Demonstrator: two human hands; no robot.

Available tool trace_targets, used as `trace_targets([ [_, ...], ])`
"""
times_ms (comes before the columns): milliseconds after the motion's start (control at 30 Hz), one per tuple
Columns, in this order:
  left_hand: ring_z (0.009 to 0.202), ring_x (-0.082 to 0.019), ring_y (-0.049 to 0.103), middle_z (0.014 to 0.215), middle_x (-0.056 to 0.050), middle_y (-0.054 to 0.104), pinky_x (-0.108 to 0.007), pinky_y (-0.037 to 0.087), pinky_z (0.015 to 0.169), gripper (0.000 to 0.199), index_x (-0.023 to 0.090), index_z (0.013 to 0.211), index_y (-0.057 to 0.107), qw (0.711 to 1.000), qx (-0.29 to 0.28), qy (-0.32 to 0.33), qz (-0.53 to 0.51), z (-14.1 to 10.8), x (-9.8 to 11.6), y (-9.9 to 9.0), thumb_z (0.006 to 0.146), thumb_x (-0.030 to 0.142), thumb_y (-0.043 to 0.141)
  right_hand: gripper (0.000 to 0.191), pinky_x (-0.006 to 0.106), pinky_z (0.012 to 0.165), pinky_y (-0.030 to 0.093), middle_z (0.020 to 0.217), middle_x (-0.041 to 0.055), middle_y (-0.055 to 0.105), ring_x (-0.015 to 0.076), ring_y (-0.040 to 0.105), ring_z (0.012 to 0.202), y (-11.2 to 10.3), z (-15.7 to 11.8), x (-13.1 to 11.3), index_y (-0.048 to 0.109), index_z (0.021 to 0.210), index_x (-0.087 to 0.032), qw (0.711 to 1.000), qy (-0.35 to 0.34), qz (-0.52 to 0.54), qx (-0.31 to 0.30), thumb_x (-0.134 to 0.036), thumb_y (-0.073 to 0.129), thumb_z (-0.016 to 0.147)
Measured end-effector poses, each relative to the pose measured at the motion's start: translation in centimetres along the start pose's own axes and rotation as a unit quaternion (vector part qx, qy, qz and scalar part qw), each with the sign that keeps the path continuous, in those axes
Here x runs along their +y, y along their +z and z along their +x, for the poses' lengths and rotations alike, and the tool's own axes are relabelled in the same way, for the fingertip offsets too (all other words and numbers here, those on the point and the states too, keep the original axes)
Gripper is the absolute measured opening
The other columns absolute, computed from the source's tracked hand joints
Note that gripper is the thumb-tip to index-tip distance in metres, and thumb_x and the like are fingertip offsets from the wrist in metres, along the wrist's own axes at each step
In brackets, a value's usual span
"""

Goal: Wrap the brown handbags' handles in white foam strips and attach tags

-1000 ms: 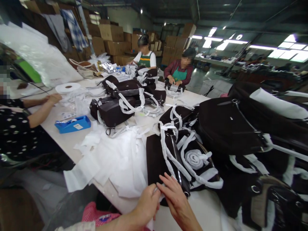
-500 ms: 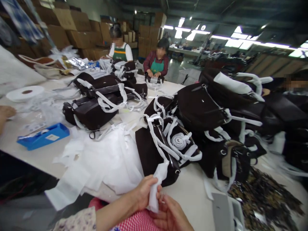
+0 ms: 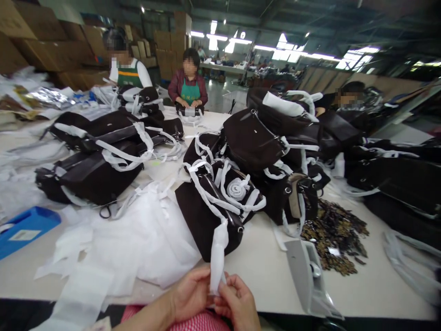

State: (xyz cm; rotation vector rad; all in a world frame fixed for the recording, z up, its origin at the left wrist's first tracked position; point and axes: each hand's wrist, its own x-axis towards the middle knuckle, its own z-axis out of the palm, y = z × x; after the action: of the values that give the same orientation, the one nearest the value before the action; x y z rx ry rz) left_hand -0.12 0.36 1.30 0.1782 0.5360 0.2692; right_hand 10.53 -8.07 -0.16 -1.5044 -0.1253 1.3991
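Close in front of me, a strip of white foam wrap (image 3: pixel 218 257) hangs down from a dark brown handbag (image 3: pixel 193 220), in line with its white-wrapped strap. My left hand (image 3: pixel 193 292) is closed around the lower part of the wrap from the left side. At its bottom end, my right hand (image 3: pixel 239 301) pinches the wrap between thumb and fingers. What lies inside the wrap is hidden. The bag leans on its side, and a coiled white-wrapped strap (image 3: pixel 237 188) sits on top of it. White foam sheets (image 3: pixel 138 243) lie spread out left of my hands.
A blue tape dispenser (image 3: pixel 29 232) stands at the left, a grey dispenser (image 3: pixel 305 271) at the right. Beyond that lies a heap of small dark and brass-coloured pieces (image 3: pixel 339 234). More dark bags (image 3: pixel 99 170) fill the table (image 3: pixel 265 276). Co-workers (image 3: pixel 189 87) sit at its far side.
The view has turned to the right, so the table's contents sit further left. My right hand, looser and beside the wrap before, has come onto its lower end and closed.
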Motion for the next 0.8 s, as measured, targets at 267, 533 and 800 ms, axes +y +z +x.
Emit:
trace_targets([
  [267, 0.043, -0.007, 0.042, 0.061, 0.002, 0.052, -0.021, 0.026, 0.043, 0.052, 0.017, 0.084, 0.049, 0.986, 0.073, 0.074, 0.134, 1.1, -2.7, -1.1, 0.061, 0.056, 0.075, 0.036, 0.02, 0.035, 0.044, 0.044, -0.0056, 0.056, 0.0129, 0.055, 0.037, 0.9, 0.6, 1.3, 0.046, 0.067, -0.022, 0.979, -0.116, -0.16, 0.042, -0.048, 0.072, 0.066],
  [533, 0.067, -0.016, 0.056, 0.071, 0.001, 0.056, -0.026, 0.045, 0.058, 0.047, 0.018, 0.086, 0.049, 0.909, 0.187, 0.134, 0.348, 1.6, -2.1, -1.8, 0.066, 0.057, 0.065, 0.03, 0.02, 0.042, 0.041, 0.051, -0.0035, 0.057, 0.0123, 0.055, 0.044, 1.1, 0.0, -0.5, 0.046, 0.067, -0.022, 0.959, -0.166, -0.228, 0.026, -0.044, 0.066, 0.072],
  [800, 0.069, -0.02, 0.059, 0.076, -0.001, 0.059, -0.03, 0.049, 0.058, 0.051, 0.019, 0.094, 0.05, 0.904, 0.233, 0.087, 0.348, 0.9, -1.7, -0.1, 0.066, 0.061, 0.059, 0.047, 0.019, 0.035, 0.031, 0.048, -0.0025, 0.057, 0.0096, 0.047, 0.035, 0.1, -0.1, -1.6, 0.053, 0.072, -0.019, 0.978, -0.051, -0.162, -0.124, -0.066, 0.057, 0.074],
])
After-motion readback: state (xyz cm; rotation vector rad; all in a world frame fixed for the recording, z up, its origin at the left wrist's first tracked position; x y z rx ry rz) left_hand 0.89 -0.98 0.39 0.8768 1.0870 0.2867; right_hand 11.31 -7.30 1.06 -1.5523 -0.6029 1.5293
